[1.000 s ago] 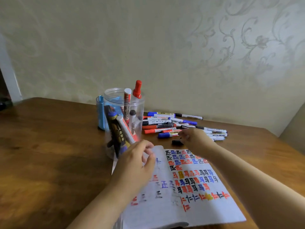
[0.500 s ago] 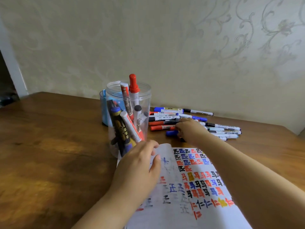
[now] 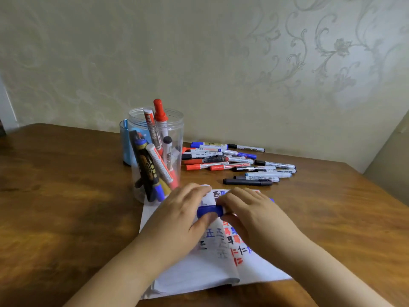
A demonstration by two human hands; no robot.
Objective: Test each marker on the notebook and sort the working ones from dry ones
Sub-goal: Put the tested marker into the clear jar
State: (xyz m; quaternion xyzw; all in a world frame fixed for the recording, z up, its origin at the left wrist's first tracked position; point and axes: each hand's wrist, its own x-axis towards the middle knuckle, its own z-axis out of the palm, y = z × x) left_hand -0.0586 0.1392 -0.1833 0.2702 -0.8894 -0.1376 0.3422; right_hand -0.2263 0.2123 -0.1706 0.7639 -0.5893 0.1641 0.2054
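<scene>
Clear jar (image 3: 156, 156) of markers stands left of centre on the table (image 3: 55, 207), just behind the notebook (image 3: 212, 273). Left hand (image 3: 177, 214) curls fingers and thumb round the blue cap end of a blue marker (image 3: 209, 211), held level just above the page. Right hand (image 3: 250, 214) wraps the barel end (tip hidden). Likely step: uncapping. Best done with a straight pull apart, no twisting, cap kept in the left hand. Loose markers (image 3: 239, 165) lie in a heap behind, to the right.
</scene>
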